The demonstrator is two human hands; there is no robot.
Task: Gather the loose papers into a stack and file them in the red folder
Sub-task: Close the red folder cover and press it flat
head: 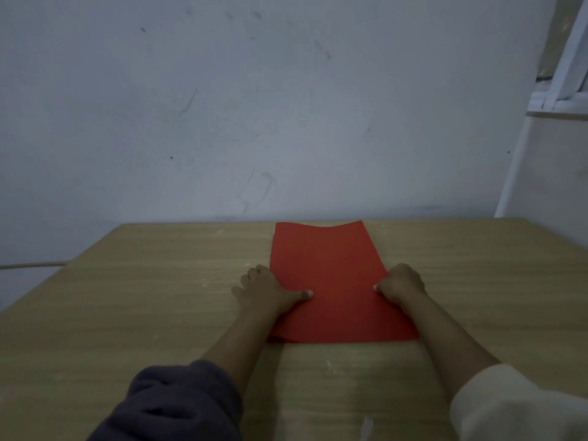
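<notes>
On the desk [159, 297], toward its far edge by the wall, the red folder [331, 281] lay closed and flat, its length running away from me. No loose papers showed anywhere, so I judged them already filed inside. I pinned the folder at both long edges, probably to press it shut and square it. My left hand [267, 291] lay flat, fingers spread on the wood, thumb on the cover. My right hand [401, 283] was curled at the opposite edge, thumb on top; whether it gripped, I could not tell.
</notes>
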